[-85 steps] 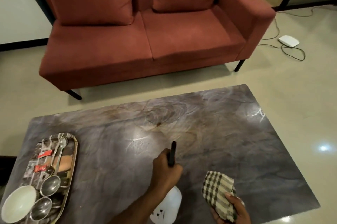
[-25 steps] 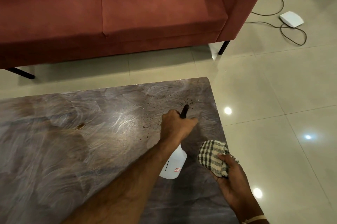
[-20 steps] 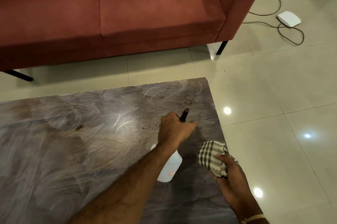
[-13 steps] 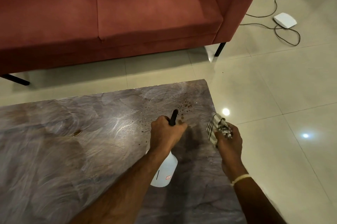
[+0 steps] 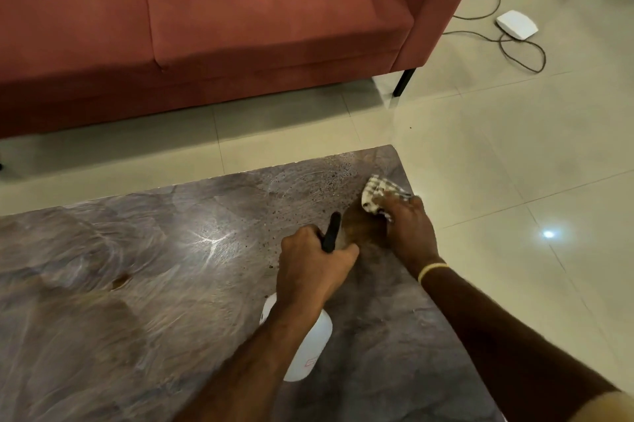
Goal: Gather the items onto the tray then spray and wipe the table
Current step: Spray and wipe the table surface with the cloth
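A left hand (image 5: 314,267) grips a white plastic spray bottle (image 5: 310,349) above the grey marble table (image 5: 137,284), its black nozzle (image 5: 331,232) aimed toward the far corner, where the right hand (image 5: 408,229) presses a bunched checked cloth (image 5: 377,193).

The left hand (image 5: 314,267) is wrapped around the black trigger head of a white plastic spray bottle (image 5: 308,349), whose round body hangs below the wrist above the grey-brown marbled stone counter (image 5: 137,284). The right hand (image 5: 408,229) presses a crumpled black-and-white checked cloth (image 5: 375,195) onto the counter near its far right corner; whether the fingers curl round the cloth is hard to tell through the motion blur. Dark specks dot the counter just left of the cloth. A pale band circles the right wrist. Beyond the counter stands a red fabric sofa (image 5: 240,26) on cream floor tiles (image 5: 514,164), with a flat white box (image 5: 516,25) and dark cables (image 5: 521,54) at the far right.
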`<action>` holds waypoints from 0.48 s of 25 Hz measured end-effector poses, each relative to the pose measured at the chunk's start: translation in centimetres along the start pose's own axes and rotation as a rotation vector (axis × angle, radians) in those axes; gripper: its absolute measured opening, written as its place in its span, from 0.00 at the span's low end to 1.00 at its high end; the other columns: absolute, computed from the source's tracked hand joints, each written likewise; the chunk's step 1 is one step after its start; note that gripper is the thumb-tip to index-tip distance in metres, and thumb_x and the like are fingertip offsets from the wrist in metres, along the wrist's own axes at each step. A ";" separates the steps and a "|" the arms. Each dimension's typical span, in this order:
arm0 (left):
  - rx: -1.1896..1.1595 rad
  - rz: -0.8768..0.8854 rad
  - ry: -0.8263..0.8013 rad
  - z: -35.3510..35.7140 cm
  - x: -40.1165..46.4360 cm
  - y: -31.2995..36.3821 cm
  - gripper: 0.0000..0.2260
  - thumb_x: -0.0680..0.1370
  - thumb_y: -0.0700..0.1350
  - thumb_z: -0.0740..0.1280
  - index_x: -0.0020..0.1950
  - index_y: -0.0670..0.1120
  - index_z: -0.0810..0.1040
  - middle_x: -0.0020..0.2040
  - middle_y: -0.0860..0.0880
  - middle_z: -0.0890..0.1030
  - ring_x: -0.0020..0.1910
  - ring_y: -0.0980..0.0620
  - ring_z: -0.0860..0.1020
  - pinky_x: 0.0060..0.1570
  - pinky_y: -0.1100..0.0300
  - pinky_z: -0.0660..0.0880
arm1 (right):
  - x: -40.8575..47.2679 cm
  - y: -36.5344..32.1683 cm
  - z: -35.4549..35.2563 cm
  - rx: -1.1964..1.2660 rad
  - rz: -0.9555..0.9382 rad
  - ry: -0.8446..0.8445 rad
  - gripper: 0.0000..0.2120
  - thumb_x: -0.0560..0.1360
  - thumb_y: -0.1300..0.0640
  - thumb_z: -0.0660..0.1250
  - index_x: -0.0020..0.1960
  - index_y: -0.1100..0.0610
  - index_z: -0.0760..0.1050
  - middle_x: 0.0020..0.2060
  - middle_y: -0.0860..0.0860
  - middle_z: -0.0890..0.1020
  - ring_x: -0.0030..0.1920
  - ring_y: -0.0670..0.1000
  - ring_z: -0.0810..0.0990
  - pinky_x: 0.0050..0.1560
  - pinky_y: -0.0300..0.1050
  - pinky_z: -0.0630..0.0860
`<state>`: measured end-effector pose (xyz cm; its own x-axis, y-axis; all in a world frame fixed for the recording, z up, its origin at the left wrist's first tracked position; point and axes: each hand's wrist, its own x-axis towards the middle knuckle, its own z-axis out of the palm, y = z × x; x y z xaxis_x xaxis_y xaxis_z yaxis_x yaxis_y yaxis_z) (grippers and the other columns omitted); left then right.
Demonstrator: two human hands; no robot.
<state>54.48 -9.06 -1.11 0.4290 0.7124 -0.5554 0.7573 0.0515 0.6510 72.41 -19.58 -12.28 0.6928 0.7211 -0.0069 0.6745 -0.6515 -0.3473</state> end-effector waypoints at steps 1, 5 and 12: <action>0.013 -0.004 -0.006 -0.1 0.4 0.1 0.13 0.67 0.55 0.74 0.35 0.48 0.74 0.36 0.49 0.77 0.31 0.53 0.76 0.28 0.61 0.68 | 1.9 -1.3 0.2 0.025 0.100 -0.012 0.20 0.75 0.66 0.63 0.65 0.53 0.77 0.64 0.53 0.79 0.63 0.59 0.73 0.63 0.54 0.74; 0.039 -0.050 -0.032 -1.3 1.7 -0.1 0.15 0.65 0.58 0.73 0.36 0.49 0.74 0.38 0.48 0.79 0.35 0.48 0.79 0.32 0.58 0.74 | -3.7 -3.7 2.2 -0.026 -0.057 -0.080 0.21 0.71 0.64 0.71 0.63 0.55 0.77 0.62 0.57 0.80 0.61 0.62 0.74 0.56 0.56 0.77; 0.113 0.034 -0.001 -1.1 3.0 0.0 0.14 0.67 0.56 0.73 0.37 0.48 0.73 0.40 0.47 0.77 0.35 0.49 0.78 0.32 0.60 0.71 | 4.1 -1.9 -0.5 0.045 0.321 0.083 0.25 0.71 0.71 0.61 0.62 0.54 0.80 0.58 0.57 0.82 0.57 0.60 0.73 0.57 0.50 0.74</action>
<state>55.22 -6.16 -2.20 0.4559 0.7117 -0.5344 0.7930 -0.0521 0.6070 74.08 -15.51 -11.22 0.8878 0.4578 -0.0473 0.4078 -0.8301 -0.3804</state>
